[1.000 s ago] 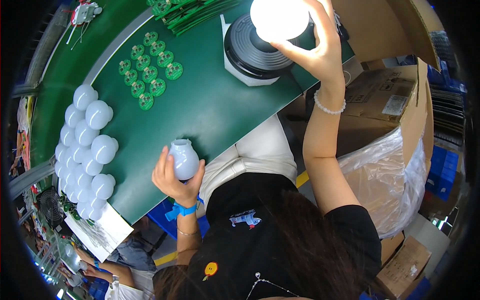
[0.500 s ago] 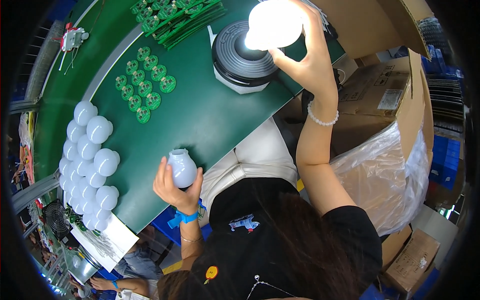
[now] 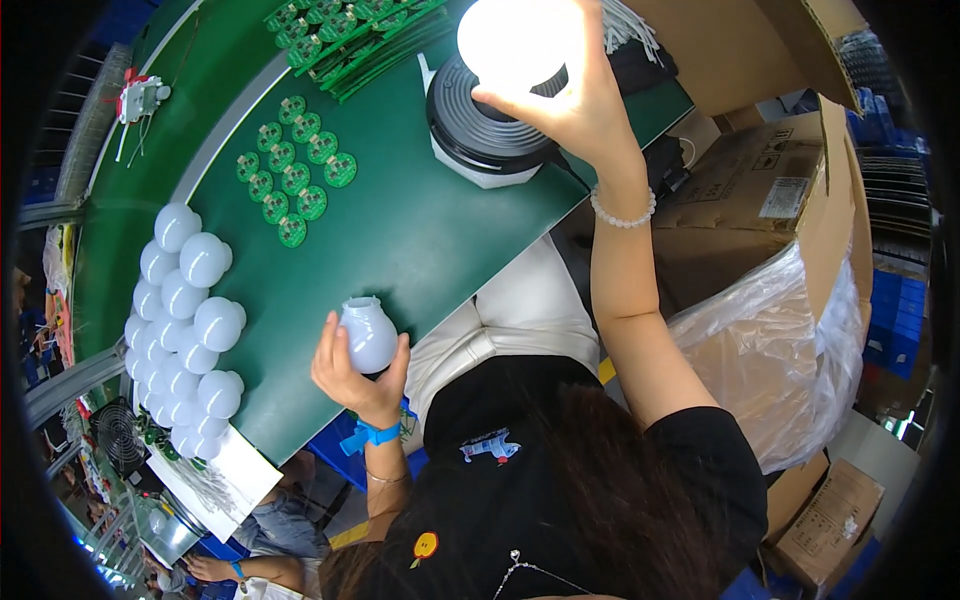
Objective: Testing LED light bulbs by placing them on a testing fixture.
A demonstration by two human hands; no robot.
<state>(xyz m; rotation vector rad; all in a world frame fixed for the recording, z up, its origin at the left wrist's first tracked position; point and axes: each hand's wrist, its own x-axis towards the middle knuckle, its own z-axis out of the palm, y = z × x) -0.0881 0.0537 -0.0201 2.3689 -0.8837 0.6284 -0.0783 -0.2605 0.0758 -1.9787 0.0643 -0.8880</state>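
A white globe-shaped bulb cover (image 3: 370,338), its notched neck pointing away from me, sits in my left hand (image 3: 352,388), fingers and thumb closed around its sides just above the table's near edge. In my right hand (image 3: 592,118) is a brightly glowing light bulb (image 3: 515,42), gripped between thumb and fingers. It is held over a black round ribbed device (image 3: 478,120) with a pale base. The glare washes out the bulb's surface, and I cannot tell whether it touches the device.
At the left stands a cluster of white bulb covers (image 3: 196,325). Round green circuit boards (image 3: 296,178) lie mid-table, with stacked board panels (image 3: 385,45) behind. White strips (image 3: 630,30) lie at the far right. A plastic-lined cardboard box (image 3: 760,330) stands right of me.
My right hand has shifted left with the glowing bulb, uncovering more of the white strips. My left hand still holds the bulb cover in nearly the same place.
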